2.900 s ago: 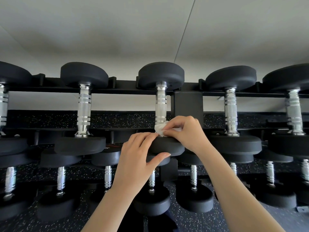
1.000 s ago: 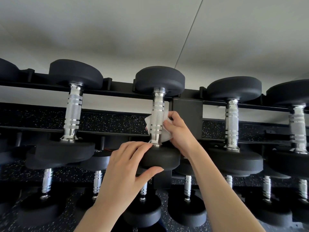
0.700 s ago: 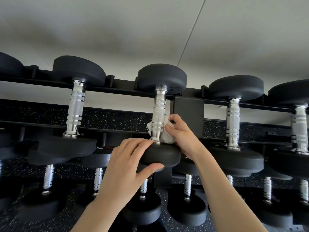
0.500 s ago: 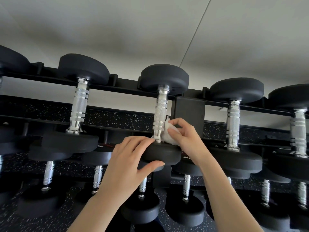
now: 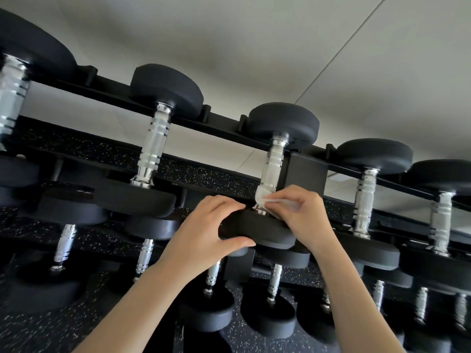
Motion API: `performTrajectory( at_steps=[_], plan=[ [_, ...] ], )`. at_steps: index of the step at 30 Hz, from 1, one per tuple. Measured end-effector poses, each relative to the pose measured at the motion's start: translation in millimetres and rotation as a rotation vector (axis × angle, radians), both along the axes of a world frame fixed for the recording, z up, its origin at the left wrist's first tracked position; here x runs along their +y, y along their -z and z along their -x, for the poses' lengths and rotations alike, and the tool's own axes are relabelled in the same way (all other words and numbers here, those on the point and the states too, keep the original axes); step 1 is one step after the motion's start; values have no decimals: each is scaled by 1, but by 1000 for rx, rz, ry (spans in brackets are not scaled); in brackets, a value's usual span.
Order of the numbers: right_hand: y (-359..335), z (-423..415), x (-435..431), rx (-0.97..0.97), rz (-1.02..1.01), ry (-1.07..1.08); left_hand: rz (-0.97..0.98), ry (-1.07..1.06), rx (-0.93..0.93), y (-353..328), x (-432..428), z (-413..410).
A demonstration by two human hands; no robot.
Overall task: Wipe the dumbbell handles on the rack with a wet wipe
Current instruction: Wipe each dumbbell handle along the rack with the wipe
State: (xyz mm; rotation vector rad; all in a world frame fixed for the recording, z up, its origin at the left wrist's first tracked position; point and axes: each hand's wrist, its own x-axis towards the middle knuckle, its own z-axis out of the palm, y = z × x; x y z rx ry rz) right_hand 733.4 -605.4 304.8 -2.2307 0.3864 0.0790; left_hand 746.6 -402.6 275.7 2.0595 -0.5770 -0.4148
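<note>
white wet wipe (image 5: 262, 196) pinched by right hand (image 5: 305, 217) against chrome handle (image 5: 274, 164); left hand (image 5: 201, 233) clamps the black dumbbell head (image 5: 260, 229).

Shiny ribbed metal handle (image 5: 273, 166), matt black heads (image 5: 283, 124)

On the top tier of the rack (image 5: 224, 128) the middle dumbbell (image 5: 274, 161) lies just left of the post (image 5: 305, 171), its far head on the back rail toward the wall (image 5: 229, 47), with a left neighbour (image 5: 153, 149) and a right neighbour (image 5: 365, 200) apart on either side. The left hand (image 5: 204, 238) grips the near head from the left, while the right hand (image 5: 305, 217), on the right, pinches the wet wipe (image 5: 263, 197) against the handle's lower end, just above that head. A lower row of dumbbells (image 5: 274, 281) lies beneath, over the floor (image 5: 63, 322).
</note>
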Motion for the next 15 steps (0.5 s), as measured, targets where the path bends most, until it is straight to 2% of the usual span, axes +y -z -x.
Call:
performTrajectory(
  at_steps=[7, 15],
  plan=[
    [-8, -21, 24, 43, 362, -149, 56, 53, -11, 9, 2, -9],
    [-17, -33, 43, 283, 639, -203, 108, 27, -59, 18, 2, -9]
  ],
)
